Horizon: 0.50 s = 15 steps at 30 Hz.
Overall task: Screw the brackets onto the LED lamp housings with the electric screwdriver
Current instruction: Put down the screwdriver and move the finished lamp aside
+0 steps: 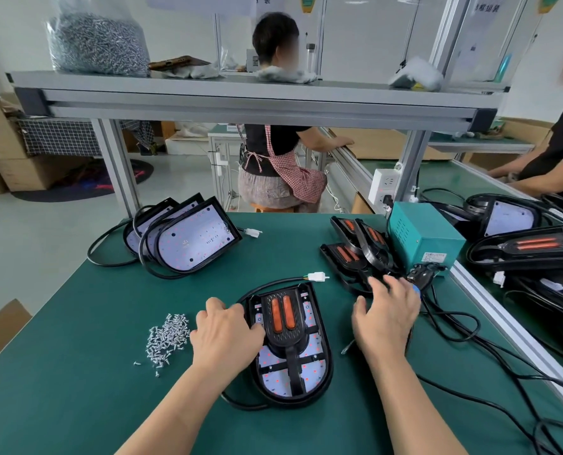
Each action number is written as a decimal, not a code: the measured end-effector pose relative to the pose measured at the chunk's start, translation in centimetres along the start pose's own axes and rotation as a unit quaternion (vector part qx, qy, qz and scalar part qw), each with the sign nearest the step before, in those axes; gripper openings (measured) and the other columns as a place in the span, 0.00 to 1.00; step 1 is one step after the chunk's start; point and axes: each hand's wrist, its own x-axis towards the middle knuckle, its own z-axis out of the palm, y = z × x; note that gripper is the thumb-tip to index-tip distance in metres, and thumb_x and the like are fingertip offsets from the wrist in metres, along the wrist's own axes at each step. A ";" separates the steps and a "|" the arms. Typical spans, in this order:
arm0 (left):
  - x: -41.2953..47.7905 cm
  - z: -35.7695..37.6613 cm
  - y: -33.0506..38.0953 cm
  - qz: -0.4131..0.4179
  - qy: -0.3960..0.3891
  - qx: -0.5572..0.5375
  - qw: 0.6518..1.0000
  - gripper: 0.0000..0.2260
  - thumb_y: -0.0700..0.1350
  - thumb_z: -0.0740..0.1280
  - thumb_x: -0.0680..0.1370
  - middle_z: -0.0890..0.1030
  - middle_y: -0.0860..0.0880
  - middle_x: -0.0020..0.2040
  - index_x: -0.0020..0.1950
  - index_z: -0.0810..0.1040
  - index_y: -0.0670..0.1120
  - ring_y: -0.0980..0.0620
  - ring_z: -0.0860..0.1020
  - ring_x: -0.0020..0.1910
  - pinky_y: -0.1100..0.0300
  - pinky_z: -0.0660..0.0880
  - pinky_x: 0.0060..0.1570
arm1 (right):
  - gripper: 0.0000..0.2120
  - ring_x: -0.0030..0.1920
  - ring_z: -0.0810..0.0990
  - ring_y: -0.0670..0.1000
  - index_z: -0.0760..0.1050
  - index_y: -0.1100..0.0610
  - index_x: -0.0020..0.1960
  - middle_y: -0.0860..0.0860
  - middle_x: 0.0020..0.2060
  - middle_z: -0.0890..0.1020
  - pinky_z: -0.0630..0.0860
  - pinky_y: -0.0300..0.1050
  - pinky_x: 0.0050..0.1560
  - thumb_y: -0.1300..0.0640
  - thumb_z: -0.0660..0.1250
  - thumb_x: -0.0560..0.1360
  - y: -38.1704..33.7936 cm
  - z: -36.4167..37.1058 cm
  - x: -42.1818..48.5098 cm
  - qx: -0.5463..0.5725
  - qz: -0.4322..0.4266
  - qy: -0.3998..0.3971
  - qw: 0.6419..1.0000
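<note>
Here, at an assembly-line bench (76, 323), a worker steadies an LED lamp housing (326, 356) lying face up, with a black bracket (285, 318) bearing two orange strips seated on it. The left grip (227, 336) curls over the housing's left rim, thumb against the bracket, apparently to keep the two parts aligned for screwing. The right grip (388, 316) is spread wide and holds nothing; it is blurred, its fingertips pointing at the electric screwdriver (421, 277), which lies just beyond them on the bench beside a teal power box (427, 238). The tool appears not yet picked up, though the blur hides whether the fingertips touch it. A heap of loose screws (166, 339) sits just left of the left grip, seemingly placed within easy reach. More housings (188, 238) lean together at the far left, and spare brackets (359, 244) are piled near the power box. The housing's white connector (317, 276) trails off its far end.
</note>
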 end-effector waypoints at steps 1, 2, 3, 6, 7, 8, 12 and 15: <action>0.1 0.0 -0.1 -0.002 -0.002 -0.011 1.000 0.14 0.56 0.64 0.76 0.65 0.48 0.54 0.49 0.76 0.46 0.42 0.68 0.56 0.51 0.71 0.57 | 0.18 0.71 0.67 0.65 0.81 0.63 0.62 0.61 0.64 0.78 0.57 0.63 0.75 0.62 0.72 0.73 -0.2 0.2 -0.2 -0.001 -0.024 -0.003 1.000; 0.2 0.0 -0.1 -0.003 -0.003 -0.026 1.000 0.13 0.55 0.65 0.76 0.65 0.48 0.52 0.48 0.76 0.45 0.42 0.68 0.53 0.52 0.71 0.55 | 0.17 0.70 0.69 0.65 0.82 0.63 0.61 0.61 0.62 0.80 0.58 0.64 0.74 0.63 0.73 0.72 -0.4 0.4 -0.3 -0.002 -0.042 -0.009 0.999; 0.3 0.1 -0.2 -0.004 -0.004 -0.043 0.999 0.12 0.53 0.66 0.75 0.66 0.48 0.50 0.46 0.75 0.44 0.43 0.70 0.50 0.53 0.71 0.52 | 0.16 0.69 0.71 0.66 0.83 0.63 0.59 0.61 0.60 0.81 0.59 0.65 0.74 0.64 0.73 0.71 -0.6 0.5 -0.5 -0.002 -0.058 -0.012 0.998; 0.4 0.6 -0.1 -0.002 0.001 -0.102 0.995 0.12 0.48 0.67 0.76 0.68 0.49 0.44 0.39 0.69 0.43 0.46 0.70 0.40 0.55 0.66 0.38 | 0.17 0.65 0.74 0.67 0.84 0.63 0.57 0.61 0.57 0.82 0.65 0.65 0.71 0.69 0.73 0.68 -0.9 0.7 -0.8 0.015 -0.112 0.003 0.994; 0.4 0.8 -0.1 0.004 0.011 -0.123 0.992 0.13 0.47 0.67 0.76 0.70 0.48 0.43 0.38 0.67 0.43 0.47 0.69 0.38 0.57 0.64 0.35 | 0.18 0.64 0.75 0.66 0.83 0.64 0.58 0.61 0.58 0.82 0.68 0.64 0.70 0.70 0.73 0.68 -1.0 0.7 -0.8 0.024 -0.132 0.005 0.991; 0.4 1.0 -0.1 0.011 0.024 -0.143 0.989 0.14 0.47 0.67 0.76 0.70 0.48 0.42 0.37 0.65 0.43 0.49 0.67 0.37 0.58 0.62 0.34 | 0.21 0.64 0.74 0.66 0.81 0.64 0.61 0.61 0.60 0.81 0.69 0.62 0.69 0.71 0.72 0.69 -1.2 0.6 -0.8 0.033 -0.148 -0.001 0.988; 0.2 0.9 0.0 0.060 0.063 -0.204 0.975 0.14 0.43 0.68 0.75 0.70 0.49 0.39 0.36 0.64 0.44 0.52 0.65 0.35 0.63 0.62 0.34 | 0.34 0.73 0.67 0.64 0.67 0.61 0.77 0.60 0.74 0.71 0.63 0.58 0.76 0.72 0.68 0.73 -2.0 0.3 -0.7 0.020 -0.189 -0.057 0.980; -0.2 0.3 0.2 0.108 0.076 -0.241 0.961 0.13 0.40 0.70 0.73 0.71 0.50 0.38 0.35 0.65 0.44 0.52 0.64 0.34 0.61 0.63 0.35 | 0.38 0.82 0.49 0.57 0.45 0.53 0.83 0.56 0.82 0.55 0.48 0.54 0.80 0.56 0.62 0.80 -2.1 0.2 -0.8 -0.030 -0.215 -0.134 0.967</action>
